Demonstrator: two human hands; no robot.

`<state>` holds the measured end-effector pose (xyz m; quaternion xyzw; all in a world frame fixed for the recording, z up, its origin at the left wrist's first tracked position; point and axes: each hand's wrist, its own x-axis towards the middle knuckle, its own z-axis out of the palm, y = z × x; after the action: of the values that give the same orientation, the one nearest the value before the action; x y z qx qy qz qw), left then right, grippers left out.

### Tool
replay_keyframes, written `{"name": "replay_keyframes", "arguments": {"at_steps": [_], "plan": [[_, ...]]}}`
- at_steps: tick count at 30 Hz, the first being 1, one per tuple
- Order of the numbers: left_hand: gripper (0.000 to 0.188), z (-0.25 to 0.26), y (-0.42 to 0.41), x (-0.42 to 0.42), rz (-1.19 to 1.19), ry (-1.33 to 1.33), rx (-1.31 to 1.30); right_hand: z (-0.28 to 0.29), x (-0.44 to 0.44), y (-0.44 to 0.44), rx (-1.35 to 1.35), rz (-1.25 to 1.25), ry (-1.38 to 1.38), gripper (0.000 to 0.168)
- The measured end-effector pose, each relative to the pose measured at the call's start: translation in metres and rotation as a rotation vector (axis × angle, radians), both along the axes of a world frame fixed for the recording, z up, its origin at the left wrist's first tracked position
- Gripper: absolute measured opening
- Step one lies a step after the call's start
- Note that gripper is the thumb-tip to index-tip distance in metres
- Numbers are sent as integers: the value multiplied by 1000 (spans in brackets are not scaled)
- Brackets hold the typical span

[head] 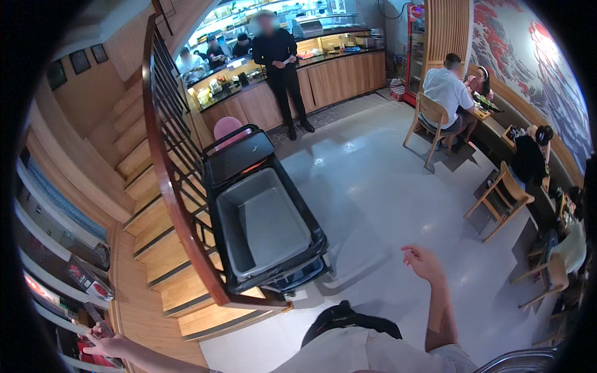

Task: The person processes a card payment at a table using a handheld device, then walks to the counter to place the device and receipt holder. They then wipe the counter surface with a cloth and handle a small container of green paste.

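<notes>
My left hand point(106, 344) reaches out at the lower left, its fingers spread beside a long dark grey bar point(97, 316) by the shelves. Whether the fingers grip that bar is not clear. My right hand point(423, 263) hangs over the floor with its fingers loosely bent, and I see nothing in it. In front of me stands a black utility cart point(316, 233) with a grey plastic tub point(275, 224) set in its top. A black lid or tray point(240, 156) covers the cart's far end. Part of a blue bin point(303, 275) shows below the tub.
Wooden stairs point(154, 252) with a brown handrail point(163, 186) run along the cart's left side. A person in black point(275, 51) stands by the wooden counter point(336, 79). Wooden chairs point(501, 200) and seated diners point(447, 93) line the right. A pink round object point(231, 128) is behind the cart.
</notes>
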<state>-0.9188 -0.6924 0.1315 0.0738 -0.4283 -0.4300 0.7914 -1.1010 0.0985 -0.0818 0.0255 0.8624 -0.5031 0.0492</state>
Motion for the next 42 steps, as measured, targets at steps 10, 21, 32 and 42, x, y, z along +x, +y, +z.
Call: {"name": "replay_keyframes", "arguments": {"at_steps": [10, 21, 32, 42], "plan": [[31, -3, 102, -222, 92, 43, -46, -67, -217, 232, -116, -367, -206, 34], [43, -100, 216, -418, 512, -199, 225, -50, -658, 287, 372, -142, -62, 36], [44, -302, 378, -867, -129, -1151, 397, -181, -948, 120, 332, 389, -199, 40], [44, -386, 603, -1190, -1090, -1670, -301, -331, -872, 240, 196, -100, -985, 34]]}}
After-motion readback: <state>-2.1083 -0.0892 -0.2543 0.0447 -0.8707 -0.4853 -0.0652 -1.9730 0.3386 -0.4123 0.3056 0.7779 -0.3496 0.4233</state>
